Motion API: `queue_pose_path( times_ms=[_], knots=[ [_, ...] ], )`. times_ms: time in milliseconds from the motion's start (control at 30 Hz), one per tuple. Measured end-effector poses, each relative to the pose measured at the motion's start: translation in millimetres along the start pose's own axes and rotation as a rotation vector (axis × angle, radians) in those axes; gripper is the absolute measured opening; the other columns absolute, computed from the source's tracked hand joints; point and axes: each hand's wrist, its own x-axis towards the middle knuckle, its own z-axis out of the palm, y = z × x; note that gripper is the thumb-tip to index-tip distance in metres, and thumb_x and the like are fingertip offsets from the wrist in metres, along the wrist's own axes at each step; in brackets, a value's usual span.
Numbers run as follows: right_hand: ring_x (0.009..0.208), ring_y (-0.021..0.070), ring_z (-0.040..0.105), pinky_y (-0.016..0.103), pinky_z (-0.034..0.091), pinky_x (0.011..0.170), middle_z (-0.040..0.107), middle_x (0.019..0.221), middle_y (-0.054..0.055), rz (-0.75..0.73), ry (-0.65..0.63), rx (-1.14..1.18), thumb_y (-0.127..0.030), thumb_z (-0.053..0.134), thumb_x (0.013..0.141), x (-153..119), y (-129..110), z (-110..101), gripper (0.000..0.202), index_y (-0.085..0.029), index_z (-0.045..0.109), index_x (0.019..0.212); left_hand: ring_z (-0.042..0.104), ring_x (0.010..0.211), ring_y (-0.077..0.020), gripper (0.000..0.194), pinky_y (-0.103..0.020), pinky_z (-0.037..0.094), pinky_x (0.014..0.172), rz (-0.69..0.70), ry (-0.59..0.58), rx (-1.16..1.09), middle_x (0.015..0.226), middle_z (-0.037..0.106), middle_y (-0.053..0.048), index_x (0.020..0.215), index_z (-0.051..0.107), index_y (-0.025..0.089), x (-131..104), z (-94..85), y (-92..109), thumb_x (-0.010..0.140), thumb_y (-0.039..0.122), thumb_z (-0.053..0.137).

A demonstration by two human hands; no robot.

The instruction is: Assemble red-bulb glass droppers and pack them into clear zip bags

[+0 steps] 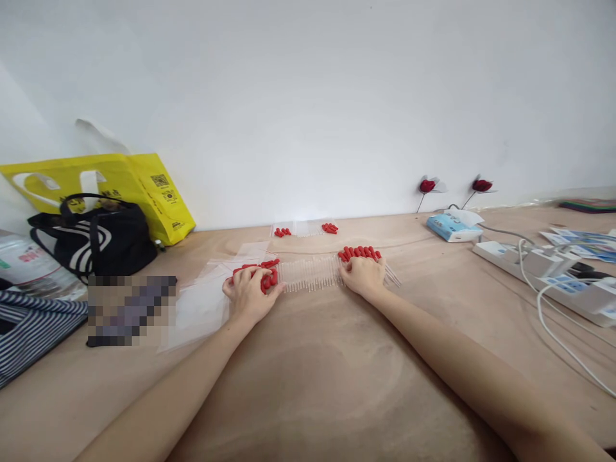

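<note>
Between my two hands lies a row of thin, clear sticks (pixel 310 273) with small knobbed ends facing me. My left hand (pixel 253 292) curls over a cluster of red capsule-shaped pieces (pixel 269 280) at the row's left end, its thumb reaching the sticks' edge. Against the right end, my right hand (pixel 363 274) is closed with bent fingers, and what they pinch is hidden. More red capsule-shaped pieces (pixel 360 253) show just beyond its knuckles. Thin loose sticks (pixel 393 276) poke out to its right.
Clear plastic bags (pixel 197 314) lie left of my left hand. By the wall sits a small bag (pixel 305 228) with red pieces. A yellow bag (pixel 166 199) and black bag (pixel 122 234) stand left. Tissues (pixel 450 228) and a cabled power strip (pixel 510 260) are right.
</note>
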Motion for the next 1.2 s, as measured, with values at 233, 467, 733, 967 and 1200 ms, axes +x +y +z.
queue_pose_path(
  times_ms=[233, 467, 733, 967, 1200],
  knots=[
    [0.072, 0.0257, 0.057, 0.043, 0.022, 0.075, 0.063, 0.071, 0.012, 0.005, -0.061, -0.056, -0.028, 0.044, 0.07, 9, -10, -1, 0.024, -0.014, 0.063, 0.064, 0.04, 0.101, -0.0286, 0.025, -0.049, 0.021, 0.084, 0.031, 0.024, 0.051, 0.103, 0.055, -0.009, 0.077, 0.063, 0.024, 4, 6.3, -5, 0.071, 0.047, 0.055],
    [0.074, 0.0265, 0.058, 0.044, 0.023, 0.075, 0.063, 0.074, 0.013, 0.029, -0.113, -0.046, -0.025, 0.046, 0.069, 12, -13, -1, 0.021, -0.014, 0.064, 0.066, 0.041, 0.099, -0.0281, 0.022, -0.048, 0.023, 0.083, 0.014, 0.043, 0.037, 0.1, 0.056, -0.008, 0.067, 0.065, 0.023, 6, 6.7, -4, 0.073, 0.04, 0.053],
    [0.073, 0.0254, 0.057, 0.043, 0.025, 0.074, 0.063, 0.071, 0.012, 0.035, -0.121, -0.033, -0.026, 0.047, 0.069, 13, -16, -2, 0.02, -0.014, 0.064, 0.066, 0.044, 0.098, -0.0275, 0.017, -0.047, 0.025, 0.084, -0.038, 0.124, -0.04, 0.097, 0.058, -0.008, 0.073, 0.064, 0.021, 3, 0.8, 2, 0.075, 0.033, 0.052],
    [0.08, 0.0227, 0.054, 0.032, 0.03, 0.07, 0.063, 0.079, 0.011, -0.236, 0.084, 0.123, -0.024, 0.038, 0.079, -6, 9, -4, 0.021, -0.014, 0.056, 0.078, 0.047, 0.099, -0.0213, 0.014, -0.039, 0.029, 0.089, 0.374, 0.027, -0.256, 0.095, 0.06, -0.004, 0.077, 0.061, 0.023, -15, -13.0, 17, 0.078, 0.031, 0.05],
    [0.073, 0.016, 0.055, 0.03, 0.03, 0.073, 0.063, 0.082, 0.006, -0.58, 0.116, 0.34, -0.018, 0.033, 0.085, -39, 37, 1, 0.018, -0.016, 0.05, 0.092, 0.048, 0.096, -0.0221, 0.011, -0.04, 0.032, 0.084, 0.469, -0.195, -0.328, 0.097, 0.059, -0.004, 0.076, 0.061, 0.022, -28, -15.3, 31, 0.073, 0.025, 0.052]
  ],
)
